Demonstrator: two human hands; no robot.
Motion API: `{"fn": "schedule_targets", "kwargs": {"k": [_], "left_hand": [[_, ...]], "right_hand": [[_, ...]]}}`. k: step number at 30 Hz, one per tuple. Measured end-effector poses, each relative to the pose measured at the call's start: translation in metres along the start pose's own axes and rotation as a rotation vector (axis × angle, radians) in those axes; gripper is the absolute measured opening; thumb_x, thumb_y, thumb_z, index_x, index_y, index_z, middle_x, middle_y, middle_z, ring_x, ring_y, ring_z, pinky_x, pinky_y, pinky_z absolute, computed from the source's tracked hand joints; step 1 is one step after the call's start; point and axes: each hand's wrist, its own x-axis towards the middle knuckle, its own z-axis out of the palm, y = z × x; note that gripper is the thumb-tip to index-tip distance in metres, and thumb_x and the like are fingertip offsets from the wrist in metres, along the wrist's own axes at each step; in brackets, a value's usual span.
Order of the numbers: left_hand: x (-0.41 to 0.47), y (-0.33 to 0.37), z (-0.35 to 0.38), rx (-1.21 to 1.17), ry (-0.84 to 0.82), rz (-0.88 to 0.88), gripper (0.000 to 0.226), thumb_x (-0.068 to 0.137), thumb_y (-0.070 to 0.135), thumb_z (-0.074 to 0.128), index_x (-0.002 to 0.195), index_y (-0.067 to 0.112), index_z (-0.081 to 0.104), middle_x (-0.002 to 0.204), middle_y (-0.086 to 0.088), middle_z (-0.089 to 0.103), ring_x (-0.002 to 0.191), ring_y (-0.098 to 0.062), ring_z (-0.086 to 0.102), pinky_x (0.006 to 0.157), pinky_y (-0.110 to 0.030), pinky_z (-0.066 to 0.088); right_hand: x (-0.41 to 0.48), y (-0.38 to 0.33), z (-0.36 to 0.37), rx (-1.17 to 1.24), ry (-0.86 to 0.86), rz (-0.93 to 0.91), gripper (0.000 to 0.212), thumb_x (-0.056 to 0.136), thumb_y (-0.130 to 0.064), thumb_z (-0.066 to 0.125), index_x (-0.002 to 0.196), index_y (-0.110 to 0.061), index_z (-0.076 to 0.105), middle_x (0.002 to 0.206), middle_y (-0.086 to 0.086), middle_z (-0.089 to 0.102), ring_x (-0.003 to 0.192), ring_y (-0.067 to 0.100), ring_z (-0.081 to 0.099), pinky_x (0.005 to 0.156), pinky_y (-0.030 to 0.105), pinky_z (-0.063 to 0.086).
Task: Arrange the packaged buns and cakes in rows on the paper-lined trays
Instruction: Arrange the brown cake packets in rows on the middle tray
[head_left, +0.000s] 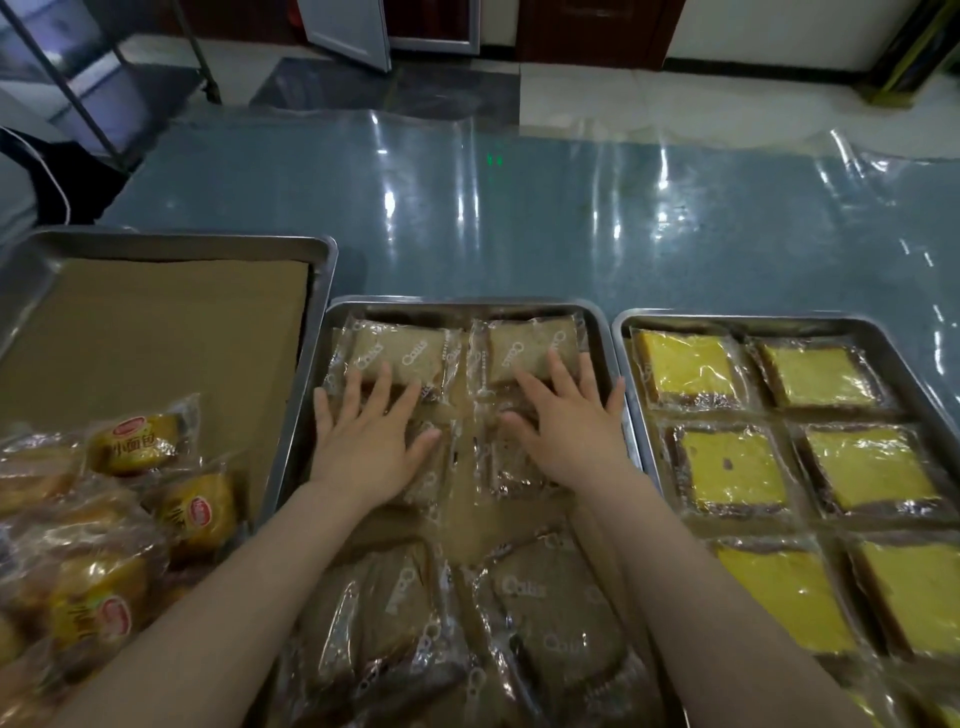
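Note:
Three metal trays lie side by side. The middle tray holds brown cakes in clear wrappers, two in its far row. My left hand and my right hand lie flat with spread fingers on the two wrapped cakes of the second row, fingertips touching the far row. More brown cakes lie loosely at the near end. The right tray carries yellow cakes in two neat columns. The left tray has brown paper and a heap of packaged buns at its near end.
The trays sit on a blue table covered with shiny plastic film. A metal rack leg and a dark chair stand at the back left. Tiled floor and doors lie beyond the table.

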Motion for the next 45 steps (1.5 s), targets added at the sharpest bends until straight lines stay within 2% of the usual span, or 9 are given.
{"fn": "schedule_targets", "kwargs": {"k": [7,12,17,25,28,31,36,41,45], "left_hand": [[0.011,0.004,0.004,0.029,-0.044,-0.017,0.08,0.074,0.078,0.0,0.146,0.042,-0.003,0.157,0.002,-0.009,0.143,-0.029,-0.011,0.107,-0.058,-0.01],[-0.019,0.003,0.008,-0.032,0.069,0.039,0.069,0.08,0.071,0.0,0.141,0.043,-0.017,0.155,0.001,-0.019,0.14,-0.019,-0.023,0.107,-0.05,-0.018],[-0.048,0.007,0.025,-0.016,-0.006,0.063,0.068,0.081,0.07,-0.001,0.135,0.044,-0.034,0.15,0.0,-0.033,0.134,-0.024,-0.035,0.107,-0.049,-0.02],[-0.055,0.003,0.011,-0.098,-0.02,0.097,0.072,0.078,0.07,-0.001,0.139,0.041,-0.026,0.15,0.001,-0.032,0.136,-0.018,-0.031,0.111,-0.04,-0.016],[-0.088,-0.001,0.004,-0.167,0.01,0.12,0.07,0.084,0.065,0.011,0.14,0.041,-0.026,0.151,0.004,-0.029,0.137,-0.013,-0.029,0.112,-0.032,-0.014],[-0.13,-0.005,0.001,-0.257,-0.025,0.116,0.07,0.084,0.066,0.016,0.139,0.045,-0.022,0.15,0.012,-0.026,0.137,-0.005,-0.027,0.112,-0.028,-0.007],[-0.181,-0.008,0.007,-0.313,-0.021,0.119,0.066,0.092,0.056,0.032,0.146,0.039,-0.001,0.155,0.013,-0.008,0.139,-0.001,-0.013,0.114,-0.025,-0.002],[-0.198,-0.004,0.026,-0.155,-0.085,0.202,0.065,0.092,0.06,0.022,0.136,0.046,-0.023,0.151,0.01,-0.025,0.138,-0.01,-0.026,0.11,-0.029,-0.017],[-0.197,-0.01,0.031,-0.126,-0.102,0.227,0.065,0.092,0.06,0.022,0.136,0.046,-0.023,0.15,0.01,-0.025,0.136,-0.012,-0.027,0.108,-0.029,-0.018]], "right_hand": [[-0.003,0.005,0.007,-0.051,0.012,0.0,0.062,0.091,-0.066,0.022,0.148,-0.043,0.013,0.16,-0.003,-0.007,0.144,0.029,-0.018,0.105,0.062,-0.017],[-0.022,0.0,0.01,-0.008,0.088,-0.052,0.067,0.089,-0.064,0.024,0.149,-0.04,0.003,0.159,0.0,-0.011,0.141,0.026,-0.025,0.104,0.057,-0.022],[-0.049,-0.003,0.031,-0.07,0.032,-0.114,0.069,0.088,-0.066,0.018,0.148,-0.042,-0.005,0.159,0.001,-0.013,0.142,0.027,-0.023,0.109,0.055,-0.019],[-0.057,-0.002,0.023,-0.04,0.051,-0.158,0.067,0.092,-0.061,0.03,0.149,-0.04,0.003,0.159,0.0,-0.008,0.143,0.024,-0.02,0.113,0.053,-0.014],[-0.091,-0.007,0.013,0.089,0.173,-0.152,0.057,0.092,-0.044,0.052,0.144,-0.031,0.033,0.157,0.002,0.022,0.146,0.027,0.008,0.117,0.051,0.011],[-0.138,-0.007,0.015,0.223,0.303,-0.053,0.037,0.082,-0.031,0.069,0.117,-0.023,0.062,0.122,0.001,0.055,0.115,0.027,0.049,0.095,0.037,0.045],[-0.194,-0.014,0.037,0.117,0.055,0.086,0.065,0.082,-0.06,0.056,0.138,-0.033,0.037,0.137,-0.005,0.037,0.122,0.019,0.034,0.099,0.035,0.038],[-0.21,-0.022,0.043,0.084,0.032,0.019,0.066,0.088,-0.047,0.055,0.146,-0.036,0.025,0.153,-0.009,0.022,0.138,0.017,0.022,0.108,0.036,0.026],[-0.218,-0.023,0.042,0.138,-0.022,-0.064,0.067,0.089,-0.026,0.057,0.145,-0.041,0.024,0.156,-0.014,0.014,0.142,0.013,0.011,0.115,0.036,0.011]]}}
